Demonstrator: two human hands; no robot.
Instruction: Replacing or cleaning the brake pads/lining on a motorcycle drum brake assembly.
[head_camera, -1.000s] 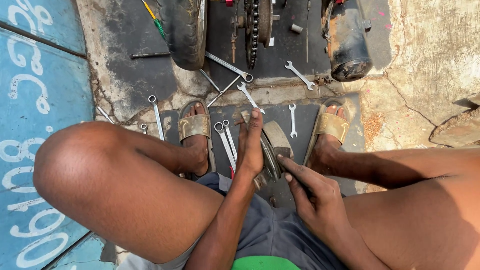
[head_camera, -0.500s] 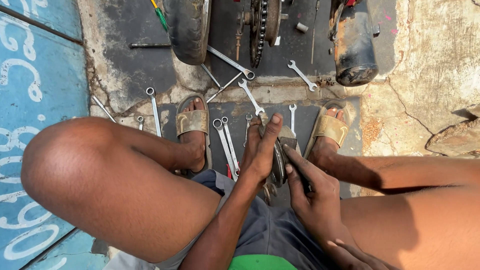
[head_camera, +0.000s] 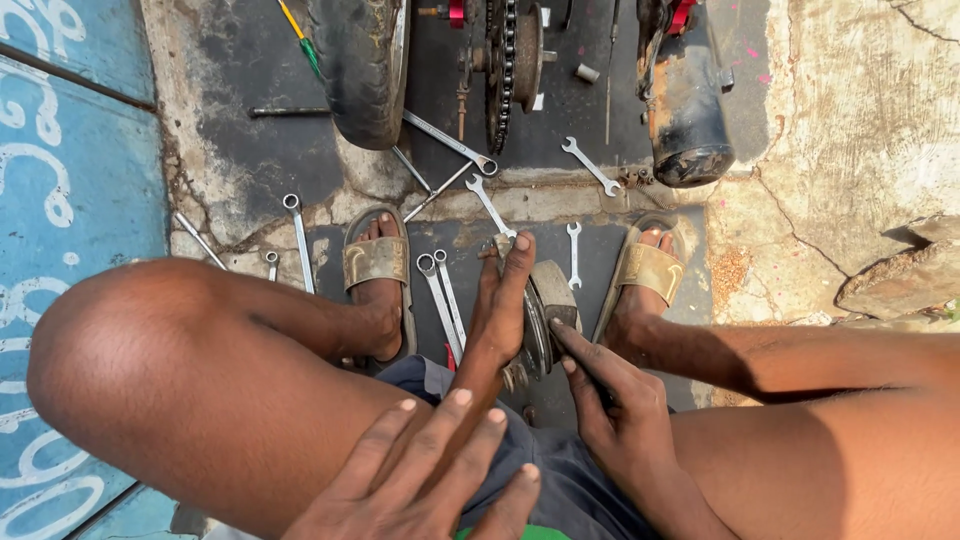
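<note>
Two hands: meeting at metal disc (head_camera: 548, 300), centre of dark ground patch.
L hand (head_camera: 505, 300): lying flat along disc's left face, fingers stretched straight & together, pressing, not gripping.
R hand (head_camera: 615, 405): touching disc's near edge w/ index & middle fingertips; other fingers curling in, can't tell if gripping anything.
Disc: standing on edge betw. left sandal (head_camera: 378, 262) & right sandal (head_camera: 648, 268).
Spanners (head_camera: 441, 300): lying just left of L hand.
Third hand (head_camera: 430, 475): resting spread on lap, bottom edge; owner unclear.
Far edge: tyre (head_camera: 362, 60) & sprocket (head_camera: 505, 60) standing.
</note>
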